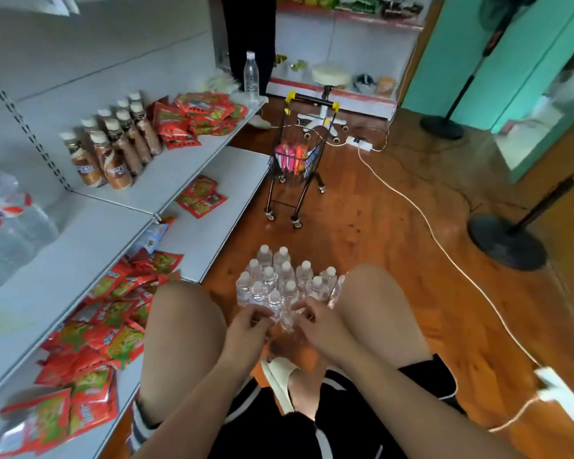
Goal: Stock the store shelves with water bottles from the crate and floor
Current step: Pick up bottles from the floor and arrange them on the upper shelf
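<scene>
Several clear water bottles (287,279) with white caps stand grouped on the wooden floor between my knees. My left hand (251,321) and my right hand (315,321) both curl their fingers round bottles at the near edge of the group. Which bottle each hand grips is blurred. The white store shelves (193,164) run along the left. A single water bottle (251,77) stands on the far end of the upper shelf. Clear plastic wrap with red print (4,223) lies on the shelf at the left edge.
Brown drink bottles (113,147) and red snack packets (199,117) fill parts of the shelves. A small black shopping cart (295,167) stands ahead. A white cable (411,207) crosses the floor to a power strip (564,397). Fan bases (507,241) stand right. A person's legs (249,34) are at the back.
</scene>
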The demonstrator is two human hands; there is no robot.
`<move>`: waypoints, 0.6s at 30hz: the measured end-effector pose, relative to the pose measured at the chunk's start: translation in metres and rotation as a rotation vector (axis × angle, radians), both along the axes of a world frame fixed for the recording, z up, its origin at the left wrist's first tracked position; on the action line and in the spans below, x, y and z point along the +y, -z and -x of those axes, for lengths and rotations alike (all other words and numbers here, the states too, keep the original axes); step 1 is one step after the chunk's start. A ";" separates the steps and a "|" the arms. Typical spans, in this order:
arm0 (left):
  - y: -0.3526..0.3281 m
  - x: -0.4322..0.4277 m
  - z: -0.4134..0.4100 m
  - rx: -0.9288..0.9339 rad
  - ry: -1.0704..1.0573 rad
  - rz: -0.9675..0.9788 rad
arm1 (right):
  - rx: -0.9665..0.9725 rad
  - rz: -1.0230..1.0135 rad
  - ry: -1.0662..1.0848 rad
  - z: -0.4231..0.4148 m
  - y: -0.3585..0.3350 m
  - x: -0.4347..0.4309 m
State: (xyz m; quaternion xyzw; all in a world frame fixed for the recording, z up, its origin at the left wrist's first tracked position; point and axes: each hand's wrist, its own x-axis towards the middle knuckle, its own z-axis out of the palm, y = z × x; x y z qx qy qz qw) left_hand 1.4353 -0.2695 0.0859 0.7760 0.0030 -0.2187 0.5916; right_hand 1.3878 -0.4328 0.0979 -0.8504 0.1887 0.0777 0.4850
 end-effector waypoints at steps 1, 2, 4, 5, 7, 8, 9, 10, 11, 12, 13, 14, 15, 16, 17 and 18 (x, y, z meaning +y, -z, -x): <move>0.001 -0.006 -0.003 0.003 0.033 0.006 | 0.010 0.003 0.020 0.001 0.001 -0.003; 0.001 -0.013 -0.004 0.011 0.066 0.011 | 0.027 0.009 0.033 0.001 0.004 -0.007; 0.002 -0.028 -0.006 0.030 0.124 0.012 | 0.062 0.038 0.053 0.000 0.006 -0.014; 0.003 -0.034 -0.006 0.038 0.148 0.014 | 0.076 0.047 0.078 0.000 0.007 -0.018; 0.006 -0.046 -0.008 0.058 0.172 0.019 | 0.088 0.062 0.117 0.003 0.011 -0.027; 0.008 -0.051 -0.010 0.068 0.174 0.013 | 0.091 0.066 0.126 0.006 0.017 -0.033; 0.010 -0.056 -0.012 0.075 0.178 0.003 | 0.106 0.070 0.146 0.009 0.028 -0.042; 0.012 -0.061 -0.014 0.082 0.186 -0.008 | 0.128 0.073 0.158 0.012 0.034 -0.047; 0.014 -0.065 -0.016 0.089 0.195 -0.016 | 0.150 0.075 0.163 0.014 0.037 -0.052; 0.015 -0.070 -0.017 0.096 0.202 -0.025 | 0.167 0.087 0.174 0.015 0.036 -0.055; 0.017 -0.074 -0.019 0.102 0.204 -0.040 | 0.184 0.087 0.192 0.016 0.037 -0.059; 0.020 -0.078 -0.021 0.107 0.203 -0.056 | 0.206 0.072 0.210 0.015 0.040 -0.063; 0.023 -0.082 -0.022 0.108 0.202 -0.069 | 0.235 0.066 0.215 0.014 0.045 -0.068; 0.026 -0.087 -0.025 0.105 0.206 -0.078 | 0.257 0.063 0.209 0.012 0.051 -0.073; 0.028 -0.092 -0.027 0.098 0.219 -0.087 | 0.267 0.070 0.193 0.009 0.055 -0.079; 0.031 -0.099 -0.031 0.095 0.236 -0.099 | 0.274 0.073 0.182 0.006 0.060 -0.085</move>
